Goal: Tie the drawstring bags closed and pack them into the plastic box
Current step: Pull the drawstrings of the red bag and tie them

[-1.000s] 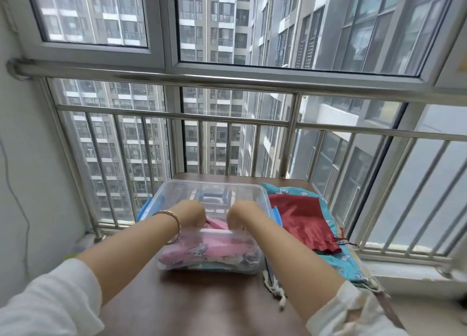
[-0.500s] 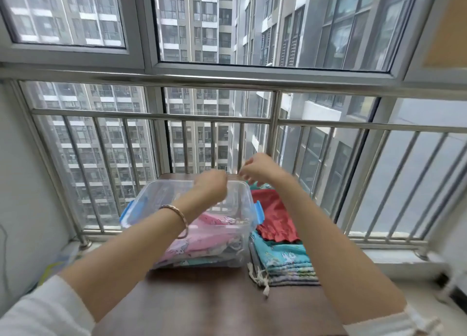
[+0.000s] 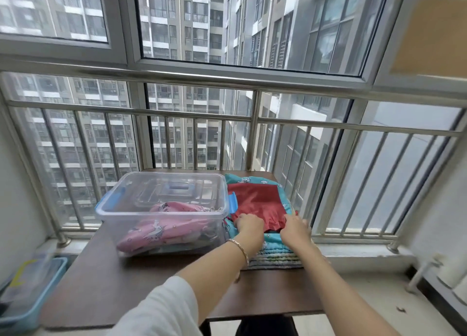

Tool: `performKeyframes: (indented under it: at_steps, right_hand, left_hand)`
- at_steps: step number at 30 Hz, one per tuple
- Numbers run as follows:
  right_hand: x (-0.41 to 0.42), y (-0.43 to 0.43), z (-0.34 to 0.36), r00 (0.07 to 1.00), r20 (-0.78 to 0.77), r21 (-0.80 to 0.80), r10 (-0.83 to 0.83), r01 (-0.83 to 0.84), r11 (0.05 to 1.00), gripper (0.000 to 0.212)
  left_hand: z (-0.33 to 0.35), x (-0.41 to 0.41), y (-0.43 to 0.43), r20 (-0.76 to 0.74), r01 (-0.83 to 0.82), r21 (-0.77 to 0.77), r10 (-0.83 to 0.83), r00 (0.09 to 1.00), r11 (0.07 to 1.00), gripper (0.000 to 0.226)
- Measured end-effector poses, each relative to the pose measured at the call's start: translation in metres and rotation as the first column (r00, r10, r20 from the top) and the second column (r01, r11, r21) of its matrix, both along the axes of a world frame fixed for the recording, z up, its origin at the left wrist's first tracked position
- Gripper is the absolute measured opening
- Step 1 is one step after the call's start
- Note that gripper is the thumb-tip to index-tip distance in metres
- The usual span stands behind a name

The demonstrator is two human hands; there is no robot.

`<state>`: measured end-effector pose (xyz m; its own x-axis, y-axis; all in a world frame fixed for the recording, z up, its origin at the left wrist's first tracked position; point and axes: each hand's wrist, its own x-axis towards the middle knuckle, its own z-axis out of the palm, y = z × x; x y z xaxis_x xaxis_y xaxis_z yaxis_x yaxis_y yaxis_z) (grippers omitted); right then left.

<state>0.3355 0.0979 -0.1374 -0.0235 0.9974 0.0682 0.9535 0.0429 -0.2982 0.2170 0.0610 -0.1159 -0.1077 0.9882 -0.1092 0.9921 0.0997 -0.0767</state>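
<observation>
Left hand [image 3: 250, 225]: lies knuckles-up on the near left corner of the red bag [image 3: 255, 201], with the fingers bent down onto the cloth. Whether they pinch it cannot be told. One bracelet [image 3: 240, 249] sits on this wrist.

Right hand [image 3: 295, 228]: lies on the near right corner of the same bag, fingers pointing forward and down and blurred. Its grip cannot be told.

Red bag: one, lying flat on top of the teal stack [image 3: 275, 252]. The stack is a pile of folded teal printed bags. Their layered edges show at the near side, but the count cannot be told.

Box [image 3: 161, 175]: one, of clear plastic, open at the top, just left of the stack and touching it. Two blue latches are visible, one at each end. One pink bag [image 3: 164, 224], printed with white animal figures, lies inside. Darker cloth shows under it. A clear lid shape with a blue part shows through the far wall.

Table [image 3: 126, 285]: one, dark brown, carrying the box and the stack, set against the railing [image 3: 252, 118] and the window.

Floor, left: one blue bin [image 3: 30, 297].
</observation>
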Motion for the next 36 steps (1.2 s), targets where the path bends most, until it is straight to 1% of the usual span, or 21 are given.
performKeyframes:
  at_steps: [3,5,7,9,10,12,14,15,17,19,20,21,24,25,26,28,29,30,32,34,36]
  right_hand:
    - [0.004,0.003,-0.008,0.999,0.026,-0.033,-0.026,0.027,0.999,0.034]
    - [0.004,0.003,-0.009,0.999,0.022,-0.041,-0.043,0.044,0.998,0.032]
    - [0.003,0.003,-0.012,0.999,-0.010,-0.040,-0.048,0.048,0.998,0.039]
    - [0.002,0.003,-0.015,0.997,-0.052,-0.034,-0.065,0.064,0.997,0.046]
    - [0.001,0.003,-0.017,0.994,-0.080,-0.019,-0.081,0.080,0.997,0.048]
    - [0.001,0.002,-0.021,0.984,-0.137,0.049,-0.116,0.124,0.991,0.049]
    - [0.002,0.000,-0.019,0.960,-0.239,0.185,-0.145,0.191,0.964,0.040]
    - [0.004,-0.001,-0.012,0.934,-0.330,0.262,-0.138,0.231,0.937,0.034]
    - [0.008,-0.004,0.011,0.841,-0.541,0.377,-0.032,0.276,0.884,0.020]
    - [0.012,-0.013,0.048,0.710,-0.692,0.427,0.135,0.251,0.869,0.012]
    - [0.013,-0.020,0.066,0.661,-0.725,0.442,0.192,0.232,0.867,0.013]
    - [0.015,-0.026,0.084,0.640,-0.731,0.469,0.239,0.216,0.856,0.013]
    - [0.016,-0.044,0.122,0.673,-0.659,0.551,0.337,0.126,0.825,0.020]
    - [0.014,-0.049,0.130,0.693,-0.628,0.559,0.353,0.087,0.824,0.023]
    - [0.011,-0.052,0.135,0.712,-0.602,0.557,0.362,0.049,0.829,0.026]
    - [0.003,-0.057,0.141,0.715,-0.587,0.534,0.380,-0.010,0.845,0.031]
    - [-0.001,-0.059,0.144,0.699,-0.600,0.519,0.390,-0.031,0.854,0.033]
    - [-0.004,-0.061,0.146,0.677,-0.619,0.506,0.398,-0.044,0.861,0.035]
    - [-0.011,-0.062,0.148,0.648,-0.648,0.480,0.400,-0.060,0.875,0.037]
    - [-0.015,-0.059,0.148,0.622,-0.676,0.441,0.394,-0.088,0.893,0.039]
    - [-0.017,-0.057,0.145,0.582,-0.721,0.373,0.376,-0.131,0.919,0.035]
  left_hand:
    - [-0.002,-0.005,-0.004,0.018,0.026,0.108,-0.028,0.999,0.994,0.030]
    - [0.000,-0.007,-0.006,0.056,0.020,0.140,-0.028,0.998,0.990,0.030]
    - [0.003,-0.007,-0.009,0.140,-0.007,0.221,-0.024,0.990,0.975,0.033]
    - [0.010,-0.004,-0.013,0.248,-0.002,0.317,-0.081,0.965,0.948,0.034]
    - [0.014,-0.002,-0.013,0.312,-0.003,0.360,-0.118,0.943,0.933,0.029]
    - [0.025,0.004,-0.015,0.481,-0.040,0.433,-0.193,0.855,0.900,0.023]
    - [0.037,0.011,-0.017,0.617,-0.094,0.486,-0.265,0.741,0.869,0.021]
    - [0.044,0.013,-0.018,0.634,-0.117,0.522,-0.292,0.716,0.845,0.015]
    - [0.062,0.014,-0.025,0.622,-0.139,0.594,-0.343,0.704,0.792,0.010]
    - [0.081,0.011,-0.036,0.573,-0.146,0.674,-0.389,0.721,0.724,0.010]
    - [0.089,0.008,-0.042,0.561,-0.147,0.685,-0.388,0.731,0.713,0.010]
    - [0.097,0.004,-0.048,0.567,-0.155,0.688,-0.392,0.725,0.709,0.012]
    - [0.104,-0.018,-0.054,0.640,-0.115,0.559,-0.339,0.689,0.821,0.030]
    - [0.101,-0.029,-0.052,0.678,-0.088,0.520,-0.348,0.648,0.849,0.038]
    - [0.100,-0.038,-0.055,0.743,-0.079,0.481,-0.357,0.566,0.873,0.046]
    - [0.093,-0.053,-0.070,0.889,-0.075,0.344,-0.299,0.347,0.936,0.054]
    - [0.092,-0.058,-0.085,0.918,-0.032,0.301,-0.281,0.281,0.953,0.052]
    - [0.088,-0.061,-0.096,0.915,0.017,0.304,-0.297,0.273,0.952,0.048]
    - [0.077,-0.074,-0.109,0.850,0.056,0.419,-0.413,0.328,0.906,0.047]
    - [0.072,-0.093,-0.114,0.770,0.046,0.519,-0.490,0.408,0.853,0.035]
    - [0.075,-0.113,-0.116,0.762,-0.002,0.536,-0.483,0.432,0.844,0.028]
